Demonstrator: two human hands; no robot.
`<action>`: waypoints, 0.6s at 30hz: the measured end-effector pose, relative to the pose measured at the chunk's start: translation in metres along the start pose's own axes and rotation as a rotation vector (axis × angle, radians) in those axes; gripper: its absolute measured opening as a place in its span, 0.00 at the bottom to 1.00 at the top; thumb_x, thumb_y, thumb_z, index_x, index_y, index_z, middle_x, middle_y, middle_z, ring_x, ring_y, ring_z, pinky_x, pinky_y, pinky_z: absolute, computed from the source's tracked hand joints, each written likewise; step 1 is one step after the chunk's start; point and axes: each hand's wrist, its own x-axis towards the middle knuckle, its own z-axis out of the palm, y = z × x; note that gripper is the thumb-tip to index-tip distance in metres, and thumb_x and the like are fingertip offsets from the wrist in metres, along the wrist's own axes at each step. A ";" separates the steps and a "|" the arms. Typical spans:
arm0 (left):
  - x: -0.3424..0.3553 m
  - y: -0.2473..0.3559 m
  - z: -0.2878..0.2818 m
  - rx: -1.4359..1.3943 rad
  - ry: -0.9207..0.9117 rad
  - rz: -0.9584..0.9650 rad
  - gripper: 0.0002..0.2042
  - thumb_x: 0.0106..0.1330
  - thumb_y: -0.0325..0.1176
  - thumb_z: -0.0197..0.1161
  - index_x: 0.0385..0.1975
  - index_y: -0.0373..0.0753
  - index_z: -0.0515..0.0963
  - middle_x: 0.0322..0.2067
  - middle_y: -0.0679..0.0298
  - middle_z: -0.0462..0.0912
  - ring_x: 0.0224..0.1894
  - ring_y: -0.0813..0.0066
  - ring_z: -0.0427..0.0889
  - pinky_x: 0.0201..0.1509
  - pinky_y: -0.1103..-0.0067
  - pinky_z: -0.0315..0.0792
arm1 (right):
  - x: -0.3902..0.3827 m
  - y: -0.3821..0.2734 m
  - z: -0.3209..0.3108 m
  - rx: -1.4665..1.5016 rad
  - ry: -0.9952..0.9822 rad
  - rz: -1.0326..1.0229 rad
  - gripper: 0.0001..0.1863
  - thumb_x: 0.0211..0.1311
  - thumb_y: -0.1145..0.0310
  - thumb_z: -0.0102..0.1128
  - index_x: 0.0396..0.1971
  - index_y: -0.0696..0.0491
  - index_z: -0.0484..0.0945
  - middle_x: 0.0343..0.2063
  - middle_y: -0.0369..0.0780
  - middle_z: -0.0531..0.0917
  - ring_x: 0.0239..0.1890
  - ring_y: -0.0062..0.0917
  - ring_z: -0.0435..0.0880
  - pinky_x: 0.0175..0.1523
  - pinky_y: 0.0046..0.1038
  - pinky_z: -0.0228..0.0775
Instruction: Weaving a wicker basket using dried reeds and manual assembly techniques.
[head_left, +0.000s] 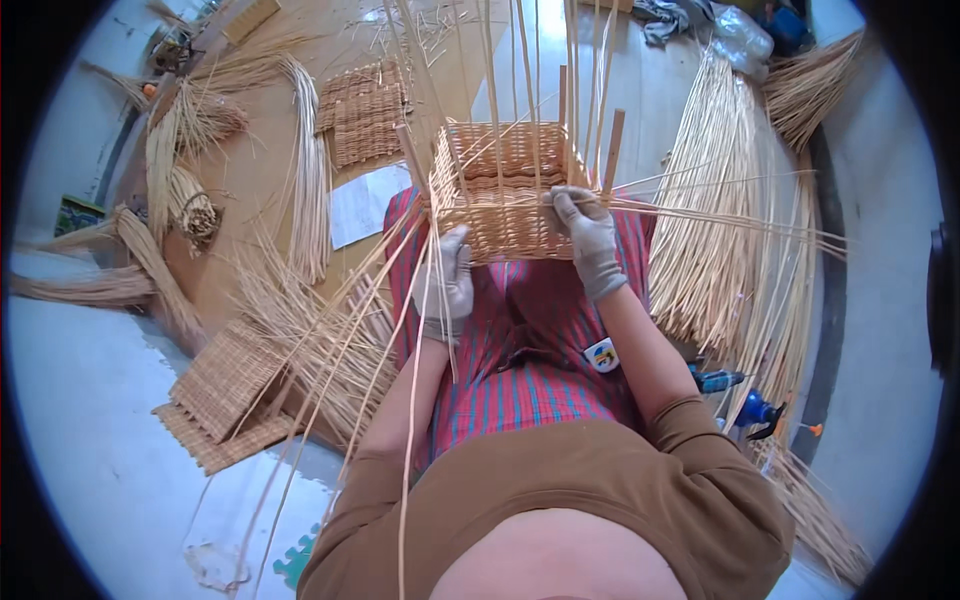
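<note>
A half-woven wicker basket rests over my lap, with tall upright stakes rising from its walls and flat wooden sticks at its corners. My left hand, in a pale work glove, grips the lower left part of the near wall, its fingers partly hidden. At the near rim, close to the right corner, my gloved right hand pinches with thumb and fingers; whether a single strand lies in that pinch is too small to tell. Long loose wicker strands fan out to the right, and others trail down past my left forearm.
Woven panels lie on the floor, one stack at lower left and another beyond the basket. Bundles of wicker spread at right, more at left. A blue spray bottle and a power tool sit by my right elbow.
</note>
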 end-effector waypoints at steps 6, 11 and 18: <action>0.064 -0.002 0.035 -0.515 -0.331 -0.751 0.12 0.76 0.31 0.55 0.56 0.39 0.72 0.38 0.61 0.78 0.24 0.78 0.79 0.23 0.78 0.77 | -0.007 -0.002 0.041 -0.349 0.018 -0.377 0.14 0.67 0.77 0.61 0.52 0.54 0.77 0.44 0.39 0.84 0.41 0.23 0.86 0.42 0.26 0.83; 0.060 -0.004 0.049 -0.495 -0.142 -0.685 0.07 0.74 0.34 0.59 0.35 0.40 0.73 0.23 0.70 0.71 0.22 0.82 0.76 0.20 0.81 0.77 | 0.062 -0.059 0.135 -0.794 -0.198 -0.875 0.34 0.63 0.79 0.58 0.70 0.52 0.63 0.57 0.48 0.80 0.43 0.27 0.86 0.45 0.26 0.78; 0.051 0.031 0.044 -0.008 -0.055 -0.025 0.36 0.61 0.28 0.68 0.71 0.52 0.64 0.63 0.53 0.71 0.55 0.62 0.80 0.45 0.71 0.79 | 0.002 -0.029 -0.019 -0.354 0.080 -0.400 0.03 0.75 0.72 0.51 0.41 0.54 0.68 0.33 0.33 0.76 0.34 0.17 0.79 0.45 0.25 0.76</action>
